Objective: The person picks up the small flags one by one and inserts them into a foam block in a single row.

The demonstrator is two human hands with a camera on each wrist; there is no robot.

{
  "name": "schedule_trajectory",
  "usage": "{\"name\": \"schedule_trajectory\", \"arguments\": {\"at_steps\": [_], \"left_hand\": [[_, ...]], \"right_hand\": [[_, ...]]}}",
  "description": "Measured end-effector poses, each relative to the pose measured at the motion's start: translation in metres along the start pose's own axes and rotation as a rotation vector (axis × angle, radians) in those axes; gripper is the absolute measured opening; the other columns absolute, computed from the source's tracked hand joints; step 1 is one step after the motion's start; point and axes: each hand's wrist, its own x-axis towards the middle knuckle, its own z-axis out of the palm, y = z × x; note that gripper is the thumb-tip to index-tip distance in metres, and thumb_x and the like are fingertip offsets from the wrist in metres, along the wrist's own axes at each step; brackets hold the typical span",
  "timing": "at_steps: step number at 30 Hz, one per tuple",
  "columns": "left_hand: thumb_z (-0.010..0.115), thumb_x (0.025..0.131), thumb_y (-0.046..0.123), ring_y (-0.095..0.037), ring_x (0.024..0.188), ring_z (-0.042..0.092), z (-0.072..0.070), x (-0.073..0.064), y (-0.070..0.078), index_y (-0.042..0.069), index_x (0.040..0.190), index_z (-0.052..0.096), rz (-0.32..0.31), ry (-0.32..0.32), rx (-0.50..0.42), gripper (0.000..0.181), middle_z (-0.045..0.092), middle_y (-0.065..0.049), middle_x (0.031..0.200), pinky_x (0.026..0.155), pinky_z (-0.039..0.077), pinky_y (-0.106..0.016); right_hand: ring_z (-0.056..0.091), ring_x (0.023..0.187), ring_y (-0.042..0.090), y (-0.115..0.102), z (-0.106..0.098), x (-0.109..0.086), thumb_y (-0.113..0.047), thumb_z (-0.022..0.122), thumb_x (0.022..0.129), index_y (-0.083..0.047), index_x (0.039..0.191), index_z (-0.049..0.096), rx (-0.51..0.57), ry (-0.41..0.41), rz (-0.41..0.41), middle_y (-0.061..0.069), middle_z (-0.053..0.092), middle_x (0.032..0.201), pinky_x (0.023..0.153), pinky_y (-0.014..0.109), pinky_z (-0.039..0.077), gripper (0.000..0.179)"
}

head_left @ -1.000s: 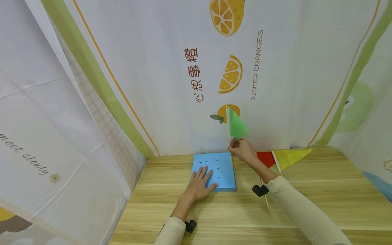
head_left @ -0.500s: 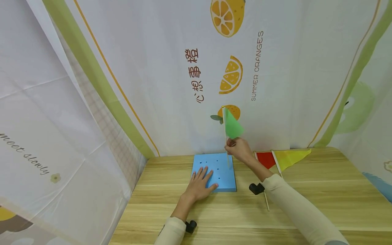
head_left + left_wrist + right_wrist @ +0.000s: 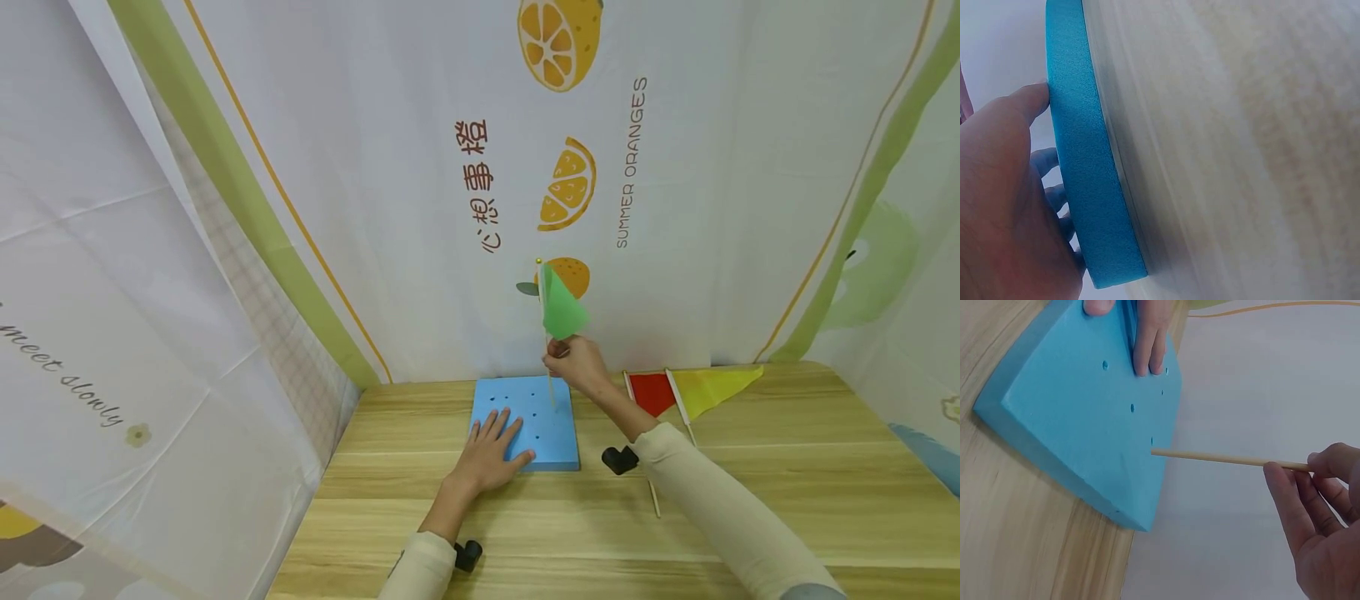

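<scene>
My left hand (image 3: 483, 457) lies spread on a blue foam block (image 3: 557, 448) with several small holes in its top. In the left wrist view, the thumb and fingertips of that hand (image 3: 1004, 194) touch the block's upper face beside its thick side (image 3: 1088, 162). Between thumb and fingers my right hand (image 3: 583, 365) pinches the thin wooden stick of a green pennant flag (image 3: 562, 310), held upright above the block's right part. The right wrist view shows the stick's lower tip (image 3: 1166, 452) close to one hole; whether it touches the foam I cannot tell.
A red flag (image 3: 651, 393) and a yellow flag (image 3: 708, 390) on sticks lie on the wooden table (image 3: 570, 533) to the right, partly behind my right forearm. A white curtain (image 3: 390, 250) printed with oranges hangs behind the table's back edge.
My right hand has moved left with the green flag, from the block's right edge to over its top near the holes. The left hand has stayed in place.
</scene>
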Motion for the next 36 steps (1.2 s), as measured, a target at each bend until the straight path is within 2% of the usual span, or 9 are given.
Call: {"name": "schedule_trajectory", "arguments": {"at_steps": [8, 19, 25, 36], "left_hand": [[0.037, 0.097, 0.066, -0.032, 0.153, 0.012, 0.002, 0.001, -0.002, 0.023, 0.156, 0.028, 0.005, -0.005, -0.004, 0.074, 0.016, -0.007, 0.166, 0.122, 0.014, -0.058], [0.037, 0.097, 0.066, -0.032, 0.153, 0.012, 0.0, 0.0, -0.001, 0.022, 0.156, 0.029, 0.005, -0.006, 0.002, 0.075, 0.017, -0.007, 0.165, 0.122, 0.015, -0.057], [0.037, 0.097, 0.066, -0.032, 0.153, 0.012, 0.0, 0.002, 0.0, 0.022, 0.156, 0.028, 0.002, -0.012, 0.011, 0.075, 0.017, -0.007, 0.165, 0.122, 0.015, -0.057], [0.037, 0.097, 0.066, -0.031, 0.154, 0.011, 0.0, 0.001, 0.0, 0.023, 0.157, 0.028, -0.013, -0.017, -0.002, 0.074, 0.015, -0.006, 0.166, 0.122, 0.014, -0.057]], "right_hand": [[0.069, 0.073, 0.018, -0.003, 0.007, 0.004, -0.015, 0.069, 0.091, -0.005, 0.09, 0.061, 0.008, 0.031, -0.013, 0.011, 0.068, 0.086, 0.066, 0.029, 0.058, 0.012], [0.071, 0.083, 0.021, -0.001, 0.017, 0.015, -0.017, 0.069, 0.09, -0.008, 0.088, 0.062, -0.024, 0.054, -0.031, 0.011, 0.072, 0.092, 0.071, 0.032, 0.059, 0.012], [0.07, 0.081, 0.021, 0.002, 0.021, 0.02, -0.017, 0.069, 0.09, -0.007, 0.088, 0.063, -0.021, 0.047, -0.029, 0.01, 0.071, 0.088, 0.071, 0.032, 0.059, 0.012], [0.072, 0.08, 0.024, 0.004, 0.027, 0.026, -0.016, 0.071, 0.089, -0.005, 0.087, 0.066, -0.047, 0.09, -0.021, 0.012, 0.073, 0.089, 0.072, 0.035, 0.06, 0.012]]}}
